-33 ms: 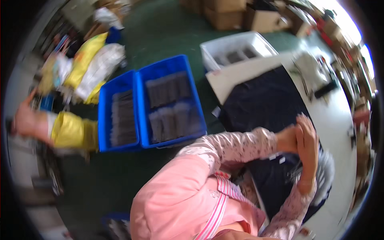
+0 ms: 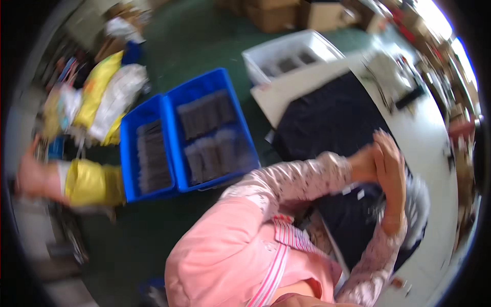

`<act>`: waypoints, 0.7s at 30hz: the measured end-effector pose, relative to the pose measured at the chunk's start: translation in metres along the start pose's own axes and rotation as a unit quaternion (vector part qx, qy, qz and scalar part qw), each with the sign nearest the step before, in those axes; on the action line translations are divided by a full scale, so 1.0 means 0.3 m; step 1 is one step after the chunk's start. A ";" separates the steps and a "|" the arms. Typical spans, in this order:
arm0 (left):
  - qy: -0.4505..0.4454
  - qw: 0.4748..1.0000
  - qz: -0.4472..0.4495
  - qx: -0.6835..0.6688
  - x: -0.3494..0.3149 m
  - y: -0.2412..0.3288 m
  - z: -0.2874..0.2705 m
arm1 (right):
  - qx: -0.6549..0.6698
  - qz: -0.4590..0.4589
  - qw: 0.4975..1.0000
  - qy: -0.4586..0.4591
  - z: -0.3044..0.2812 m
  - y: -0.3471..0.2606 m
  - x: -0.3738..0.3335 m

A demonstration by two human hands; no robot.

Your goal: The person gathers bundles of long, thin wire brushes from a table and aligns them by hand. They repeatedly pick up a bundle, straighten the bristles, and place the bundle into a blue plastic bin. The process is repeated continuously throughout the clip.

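My two hands meet above a dark navy cloth (image 2: 327, 112) laid over the pale table. My right hand (image 2: 391, 166) lies against my left, its fingers stretched out and close together. Most of my left hand (image 2: 364, 163) is behind it, so its fingers are hidden. Whether anything is between the palms cannot be made out. By my right wrist is a greyish, blurred item (image 2: 418, 204). Small white pieces (image 2: 361, 195) show on the cloth below my hands.
Two blue bins (image 2: 169, 138) of stacked dark pieces stand to the left. Beyond the table (image 2: 432, 148) sits a white bin (image 2: 250, 64). Cardboard boxes (image 2: 271, 18) are at the back. Yellow and white sacks (image 2: 99, 92) and another person's blurred limb (image 2: 38, 174) appear far left.
The whole view has shifted slightly, with bins and table sliding left in the picture. My hands stay together over the cloth.
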State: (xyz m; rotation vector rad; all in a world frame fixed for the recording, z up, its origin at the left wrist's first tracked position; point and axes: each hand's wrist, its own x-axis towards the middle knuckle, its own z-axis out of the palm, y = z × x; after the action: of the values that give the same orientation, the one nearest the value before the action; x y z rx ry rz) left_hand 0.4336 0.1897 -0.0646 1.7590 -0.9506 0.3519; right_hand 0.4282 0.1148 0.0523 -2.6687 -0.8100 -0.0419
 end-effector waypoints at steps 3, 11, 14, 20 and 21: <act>0.000 0.940 0.128 0.316 0.037 -0.056 -0.028 | -0.024 -0.065 0.997 0.017 0.020 0.113 0.026; -0.025 0.909 -0.128 -0.395 0.021 -0.144 -0.089 | 0.034 0.018 0.999 0.027 0.048 0.074 0.075; -0.057 0.908 -0.141 -0.391 0.092 -0.067 0.041 | 0.060 -0.010 0.994 0.091 -0.012 0.185 -0.072; -0.105 0.877 -0.250 -0.398 0.232 0.070 0.089 | 0.309 0.188 0.883 0.298 -0.062 0.337 -0.355; -0.109 0.892 -0.221 -0.379 0.243 0.118 0.090 | 0.385 0.238 0.841 0.295 -0.061 0.352 -0.446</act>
State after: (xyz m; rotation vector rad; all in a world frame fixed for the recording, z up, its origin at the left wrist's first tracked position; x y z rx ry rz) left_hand 0.4487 0.1297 -0.0057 1.2307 -0.6706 -0.4756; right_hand 0.3750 -0.0446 0.0182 -1.8300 0.0692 -0.3217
